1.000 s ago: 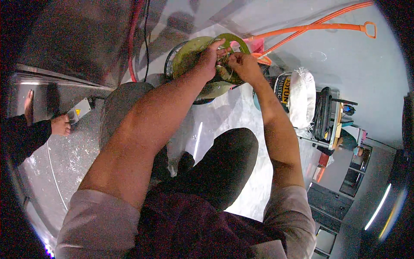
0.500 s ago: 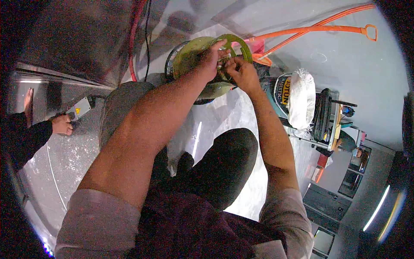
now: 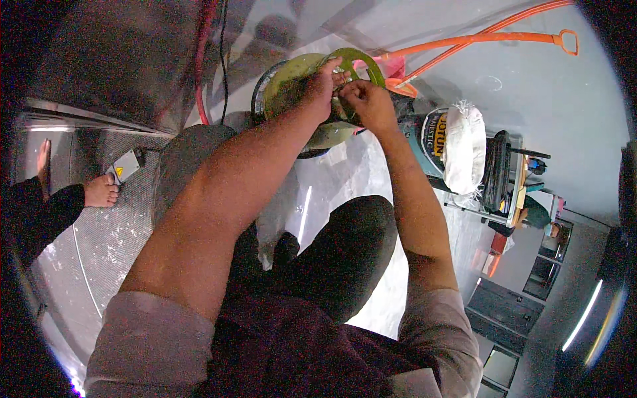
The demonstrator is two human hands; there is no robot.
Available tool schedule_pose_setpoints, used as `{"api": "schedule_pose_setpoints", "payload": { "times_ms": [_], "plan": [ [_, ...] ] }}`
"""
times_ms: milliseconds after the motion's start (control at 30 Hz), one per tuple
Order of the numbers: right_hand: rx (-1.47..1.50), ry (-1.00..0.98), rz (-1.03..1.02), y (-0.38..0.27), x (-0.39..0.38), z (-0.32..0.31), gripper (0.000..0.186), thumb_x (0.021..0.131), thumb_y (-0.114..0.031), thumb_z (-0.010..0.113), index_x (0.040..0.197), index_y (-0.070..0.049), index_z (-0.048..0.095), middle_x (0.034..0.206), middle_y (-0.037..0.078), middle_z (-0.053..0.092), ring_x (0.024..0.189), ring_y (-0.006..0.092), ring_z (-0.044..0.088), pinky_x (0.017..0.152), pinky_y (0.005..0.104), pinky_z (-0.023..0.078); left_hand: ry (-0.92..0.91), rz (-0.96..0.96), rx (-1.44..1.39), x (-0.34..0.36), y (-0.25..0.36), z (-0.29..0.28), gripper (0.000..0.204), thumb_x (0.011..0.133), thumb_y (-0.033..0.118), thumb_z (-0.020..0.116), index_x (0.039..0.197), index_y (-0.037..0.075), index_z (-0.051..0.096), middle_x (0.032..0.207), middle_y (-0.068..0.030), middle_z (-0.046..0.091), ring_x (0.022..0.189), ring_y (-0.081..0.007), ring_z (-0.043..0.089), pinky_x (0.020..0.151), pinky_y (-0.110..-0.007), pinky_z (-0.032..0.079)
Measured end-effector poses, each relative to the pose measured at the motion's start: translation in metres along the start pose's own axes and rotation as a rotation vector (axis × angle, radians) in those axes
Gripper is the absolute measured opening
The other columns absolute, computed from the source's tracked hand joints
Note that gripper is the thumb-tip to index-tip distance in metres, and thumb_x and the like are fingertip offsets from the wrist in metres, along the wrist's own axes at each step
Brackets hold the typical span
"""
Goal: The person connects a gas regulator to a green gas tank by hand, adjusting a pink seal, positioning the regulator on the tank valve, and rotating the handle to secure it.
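Ahead of me a yellow-green round piece with a wide flat face (image 3: 285, 89) stands beside a dark round rim, and a yellow-green ring (image 3: 373, 64) rises at its right. My left hand (image 3: 323, 93) reaches to the gap between them, fingers bent near the ring, one finger stretched along its edge. Close by on the right, my right hand (image 3: 371, 105) pinches with thumb and fingertips. Something small and pale shows between the hands, too blurred to name. The underside of the round piece is hidden behind my left wrist.
Right of my hands stands a paint bucket (image 3: 430, 139) with a white woven sack (image 3: 464, 149). Orange long-handled tools (image 3: 478, 48) lie behind. A red hose (image 3: 201, 79) hangs left. Another person's bare foot (image 3: 101, 191) rests by a grey box (image 3: 125, 166) with a yellow triangle.
My right hand has shifted slightly left and closer to my left hand, its fingers more curled. The green ring has tipped a little to the left. The other person's foot has moved slightly.
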State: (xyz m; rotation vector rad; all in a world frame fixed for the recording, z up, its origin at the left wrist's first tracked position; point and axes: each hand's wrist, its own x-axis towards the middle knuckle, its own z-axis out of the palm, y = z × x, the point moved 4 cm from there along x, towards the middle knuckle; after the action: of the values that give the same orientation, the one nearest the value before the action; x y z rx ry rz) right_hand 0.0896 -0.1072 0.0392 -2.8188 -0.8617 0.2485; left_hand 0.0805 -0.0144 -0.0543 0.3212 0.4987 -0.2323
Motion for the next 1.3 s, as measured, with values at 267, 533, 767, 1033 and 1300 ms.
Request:
{"api": "schedule_pose_setpoints", "payload": {
  "times_ms": [267, 533, 767, 1033, 1300],
  "plan": [
    [0.116, 0.186, 0.04, 0.027, 0.035, -0.018, 0.033, 0.088, -0.033, 0.055, 0.084, -0.003, 0.07, 0.076, 0.019, 0.068, 0.072, 0.0369, 0.066, 0.068, 0.0458, 0.051, -0.024, 0.052, 0.011, -0.024, 0.008, 0.013, 0.043, 0.082, 0.05, 0.057, 0.094, 0.009, 0.063, 0.087, -0.0058, 0.062, 0.077, -0.0241, 0.058, 0.073, -0.042, 0.047],
    [-0.281, 0.077, -0.017, 0.025, 0.071, 0.001, 0.037, 0.087, -0.036, 0.057, 0.08, -0.002, 0.07, 0.071, 0.019, 0.066, 0.066, 0.0318, 0.067, 0.064, 0.042, 0.052, -0.012, 0.09, -0.028, -0.014, 0.009, 0.009, 0.048, 0.085, 0.05, 0.054, 0.105, 0.008, 0.065, 0.092, -0.0076, 0.063, 0.084, -0.025, 0.058, 0.079, -0.043, 0.047],
    [0.193, -0.147, 0.139, 0.042, 0.07, 0.009, 0.036, 0.086, -0.039, 0.056, 0.082, -0.006, 0.071, 0.078, 0.017, 0.069, 0.069, 0.031, 0.067, 0.067, 0.0428, 0.054, -0.09, 0.031, -0.076, -0.015, 0.007, 0.013, 0.041, 0.085, 0.045, 0.055, 0.103, 0.009, 0.064, 0.085, -0.0068, 0.063, 0.068, -0.0207, 0.059, 0.066, -0.037, 0.05],
    [0.008, -0.273, 0.01, 0.028, 0.068, -0.002, 0.031, 0.092, -0.03, 0.047, 0.085, -0.012, 0.071, 0.073, 0.011, 0.067, 0.067, 0.0264, 0.066, 0.065, 0.0409, 0.054, -0.03, 0.037, -0.084, -0.026, 0.011, 0.015, 0.038, 0.084, 0.041, 0.057, 0.099, 0.007, 0.064, 0.085, -0.0071, 0.065, 0.071, -0.0217, 0.06, 0.069, -0.039, 0.05],
    [-0.121, -0.201, -0.094, 0.019, 0.063, -0.005, 0.027, 0.087, -0.031, 0.053, 0.09, -0.011, 0.069, 0.081, 0.014, 0.068, 0.07, 0.0312, 0.067, 0.066, 0.0435, 0.054, -0.045, 0.13, -0.102, -0.015, 0.008, 0.011, 0.023, 0.082, 0.031, 0.061, 0.088, 0.009, 0.065, 0.082, -0.0057, 0.065, 0.072, -0.0244, 0.06, 0.071, -0.037, 0.049]
  ]
}}
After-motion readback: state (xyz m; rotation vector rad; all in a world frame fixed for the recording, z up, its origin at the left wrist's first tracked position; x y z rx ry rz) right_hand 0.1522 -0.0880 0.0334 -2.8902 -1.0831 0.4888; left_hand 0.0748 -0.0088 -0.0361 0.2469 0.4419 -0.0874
